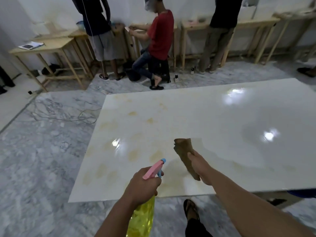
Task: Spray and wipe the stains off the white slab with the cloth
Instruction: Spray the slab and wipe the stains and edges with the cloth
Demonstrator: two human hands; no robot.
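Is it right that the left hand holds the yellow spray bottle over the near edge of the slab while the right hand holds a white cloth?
Not quite: the cloth is brown, not white, as the head view shows. The rest holds: the left hand grips the yellow spray bottle at the slab's near edge, and the right hand holds the cloth.

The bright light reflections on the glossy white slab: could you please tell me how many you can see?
3: one bright reflection near the slab's far right, one at mid right, one on the stained left part. None looks hidden.
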